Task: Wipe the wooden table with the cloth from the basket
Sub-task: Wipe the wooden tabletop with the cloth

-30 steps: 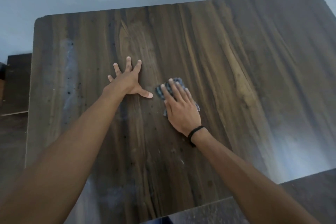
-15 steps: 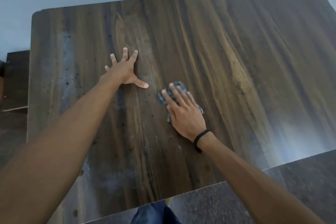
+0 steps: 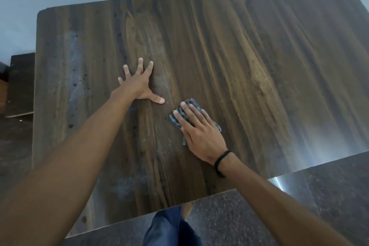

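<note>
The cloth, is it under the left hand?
No, the cloth lies under the right hand; the left hand rests spread on the bare table.

The right hand [image 3: 199, 132] covers most of the cloth [image 3: 173, 119]; only striped edges show round it, so its fold cannot be told. The table [image 3: 259, 66] runs off the right edge. A blue-clad leg [image 3: 169, 229] is cut at the bottom. Dark furniture [image 3: 22, 84], perhaps a shelf, is clipped at left.

Dim, even indoor light. Pale glare streaks the wooden table [image 3: 259, 56] toward 4 o'clock (brightest at its near edge). Wide-angle distortion bows its sides; foreground at 7 o'clock is soft.
</note>
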Tool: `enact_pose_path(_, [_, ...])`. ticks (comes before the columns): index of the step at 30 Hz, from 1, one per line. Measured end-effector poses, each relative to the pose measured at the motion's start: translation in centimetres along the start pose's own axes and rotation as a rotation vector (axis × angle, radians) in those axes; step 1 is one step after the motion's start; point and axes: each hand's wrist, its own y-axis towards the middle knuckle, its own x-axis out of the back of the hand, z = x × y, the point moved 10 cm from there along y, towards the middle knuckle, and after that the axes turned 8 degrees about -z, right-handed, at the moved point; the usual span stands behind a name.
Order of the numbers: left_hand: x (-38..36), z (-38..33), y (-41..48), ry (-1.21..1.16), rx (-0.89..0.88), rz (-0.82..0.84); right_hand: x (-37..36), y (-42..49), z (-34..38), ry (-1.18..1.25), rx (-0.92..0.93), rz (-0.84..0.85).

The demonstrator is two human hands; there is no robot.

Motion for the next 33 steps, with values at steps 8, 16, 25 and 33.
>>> enact_pose_path(8, [0.5, -0.6, -2.0, -0.007, 0.002, -0.059, 0.0, -2.7, -0.5, -0.013, -0.023, -0.016])
enact_pose_path(16, [-3.1, -0.6, -5.4, 0.001, 0.019, 0.003, 0.4, -3.9, -0.4, -0.007, -0.110, -0.086])
enact_pose_path(25, [-3.0, -0.7, -5.3, -0.003, 0.012, -0.026, 0.1, -5.7, 0.9, 0.018, -0.087, -0.088])
enact_pose_path(33, [-3.7, -2.6, -8.0, 0.040, -0.091, -0.062, 0.5, -6.6, -0.4, 0.008, -0.238, -0.140])
